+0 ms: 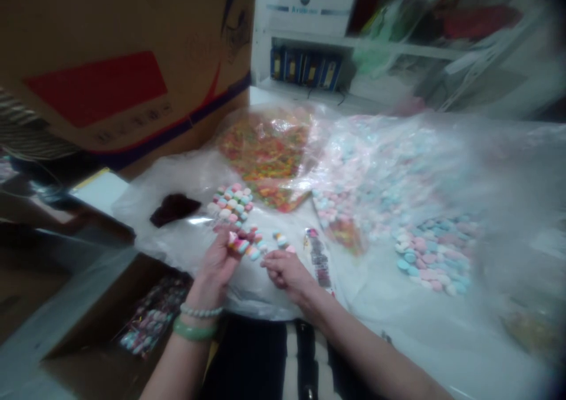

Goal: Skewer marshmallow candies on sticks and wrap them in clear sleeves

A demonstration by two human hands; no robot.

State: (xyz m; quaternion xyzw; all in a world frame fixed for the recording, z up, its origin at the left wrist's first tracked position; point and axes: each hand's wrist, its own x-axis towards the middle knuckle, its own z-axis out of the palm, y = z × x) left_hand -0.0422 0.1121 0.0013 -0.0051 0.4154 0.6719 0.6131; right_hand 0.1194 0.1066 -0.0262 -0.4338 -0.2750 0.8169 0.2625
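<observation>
My left hand is closed around a row of pastel marshmallows that looks threaded like a skewer; the stick itself does not show. Close to the row's right end, my right hand has its fingers pinched together, and what they hold is too small to make out. Just beyond my left hand sits a cluster of similar marshmallow rows. A shorter piece of striped marshmallow lies above my right fingertips. Beside that hand is a printed wrapper.
Large transparent bags hold orange-green candies and pink-blue marshmallows. Loose pastel marshmallows spill out at right. A dark red item lies at left. Below stands an open carton containing wrapped sweets; a big cardboard box rises at back left.
</observation>
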